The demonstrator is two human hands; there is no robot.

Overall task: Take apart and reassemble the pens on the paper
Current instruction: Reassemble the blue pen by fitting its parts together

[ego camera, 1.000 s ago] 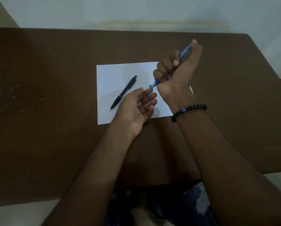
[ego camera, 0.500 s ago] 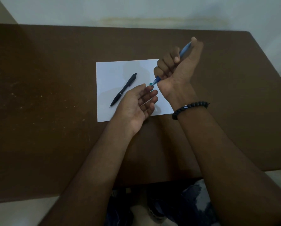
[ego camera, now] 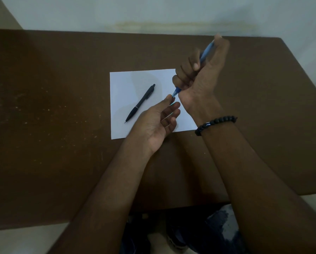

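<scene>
- Fingers (ego camera: 169,98) of my left hand (ego camera: 156,123) are half open, and thumb with first finger pinch at the tip end of the blue pen (ego camera: 205,54); if they grip the tip firmly I cannot tell.
- On the white paper (ego camera: 124,85) the black pen (ego camera: 140,103) lies whole, left of my hands, not yet taken apart.
- My right hand (ego camera: 199,76) is closed around the blue barrel, tilted above the paper.
- I think I should hold the barrel steady, twist only the tip piece, and keep it over the paper so small parts do not roll away.
</scene>
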